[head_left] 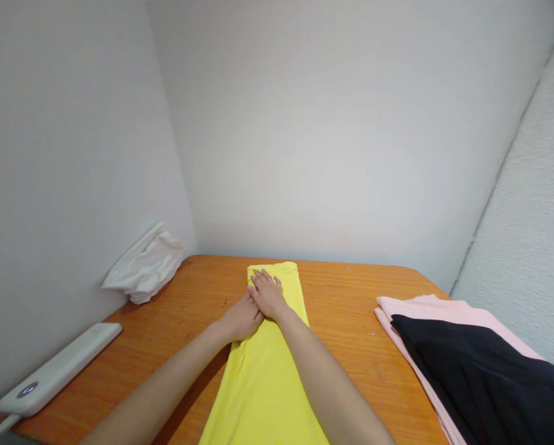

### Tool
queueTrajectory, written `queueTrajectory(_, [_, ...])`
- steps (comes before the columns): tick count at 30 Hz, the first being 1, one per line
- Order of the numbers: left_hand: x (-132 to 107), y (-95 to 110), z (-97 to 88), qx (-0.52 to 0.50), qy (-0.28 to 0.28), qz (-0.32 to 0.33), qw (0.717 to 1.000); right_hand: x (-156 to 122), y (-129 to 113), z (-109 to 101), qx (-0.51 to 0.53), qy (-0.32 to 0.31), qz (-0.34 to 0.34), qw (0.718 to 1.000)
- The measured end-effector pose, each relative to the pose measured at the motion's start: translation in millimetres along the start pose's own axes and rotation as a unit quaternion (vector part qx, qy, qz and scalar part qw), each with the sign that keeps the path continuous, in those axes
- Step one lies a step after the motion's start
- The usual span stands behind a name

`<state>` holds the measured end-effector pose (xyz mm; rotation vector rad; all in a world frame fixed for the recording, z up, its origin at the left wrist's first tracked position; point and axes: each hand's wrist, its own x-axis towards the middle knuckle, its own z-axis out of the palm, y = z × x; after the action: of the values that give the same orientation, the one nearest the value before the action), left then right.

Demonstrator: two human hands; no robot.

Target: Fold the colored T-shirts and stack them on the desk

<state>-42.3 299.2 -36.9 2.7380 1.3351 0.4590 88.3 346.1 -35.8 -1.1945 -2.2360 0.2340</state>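
Observation:
A long, narrow piece of yellow fabric [267,383], apparently a folded garment, runs from the near edge of the view almost to the table's far edge. My right hand [268,294] lies flat on its far part with the fingers stretched out. Beside and partly beneath it, my left hand [243,319] rests palm down at the fabric's left edge, its fingers extended. The right hand covers some of the left fingertips. Small creases show in the fabric just below the left hand.
On the wooden table's [346,309] right side, folded black cloth [480,364] lies over pink cloth [425,305]. A white device with a cable [68,364] lies along the left wall. Behind it, a crumpled white bag or cloth [149,266] leans there. Walls enclose the table.

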Motion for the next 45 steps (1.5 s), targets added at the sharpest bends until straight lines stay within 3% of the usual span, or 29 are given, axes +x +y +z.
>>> queueTrajectory(5, [-34, -18, -11.7, 0.034, -0.031, 0.018, 0.999, 5, 8, 14, -0.041, -0.059, 0.023, 0.997])
queueTrajectory(9, [-40, -21, -17.3, 0.077, -0.066, 0.002, 0.995, 5, 7, 16, -0.082, -0.049, 0.029, 0.995])
queueTrajectory(14, [-31, 3, -27.5, 0.09, -0.032, -0.056, 0.994, 0, -13, -4, -0.143, -0.019, 0.037, 0.989])
queueTrajectory(17, [-56, 28, -38.2, 0.091, 0.019, -0.097, 0.991, -19, -29, -29, -0.184, 0.004, 0.0, 0.983])
queueTrajectory(20, [-118, 58, -45.6, 0.073, 0.08, -0.112, 0.988, -65, -39, -66, -0.184, -0.023, -0.044, 0.982])
queueTrajectory(23, [-195, 83, -42.3, 0.039, 0.15, -0.074, 0.985, -138, -46, -108, -0.151, -0.065, -0.085, 0.983])
queueTrajectory(25, [-238, 92, -35.2, 0.044, 0.167, -0.031, 0.984, -189, -51, -131, -0.132, -0.082, -0.105, 0.982])
queueTrajectory(27, [-266, 94, -28.0, 0.072, 0.164, 0.013, 0.984, -235, -60, -147, -0.124, -0.094, -0.122, 0.98])
queueTrajectory(30, [-283, 93, -23.7, 0.099, 0.161, 0.059, 0.98, -285, -78, -157, -0.119, -0.077, -0.129, 0.981])
queueTrajectory(33, [-289, 104, -24.6, 0.052, 0.219, 0.019, 0.974, -322, -97, -153, -0.081, 0.028, -0.071, 0.994])
queueTrajectory(36, [-297, 127, -17.3, -0.056, 0.283, -0.114, 0.951, -359, -113, -137, -0.014, 0.138, 0.012, 0.99])
queueTrajectory(38, [-303, 141, -4.2, -0.13, 0.267, -0.2, 0.934, -381, -118, -118, 0.03, 0.147, 0.094, 0.984])
queueTrajectory(40, [-303, 151, 11.9, -0.196, 0.228, -0.261, 0.917, -394, -118, -96, 0.097, 0.118, 0.192, 0.969])
queueTrajectory(43, [-290, 160, 27.8, -0.266, 0.194, -0.31, 0.892, -393, -111, -67, 0.218, 0.1, 0.297, 0.924])
queueTrajectory(45, [-277, 166, 26.9, -0.276, 0.185, -0.323, 0.886, -384, -108, -57, 0.277, 0.095, 0.318, 0.902])
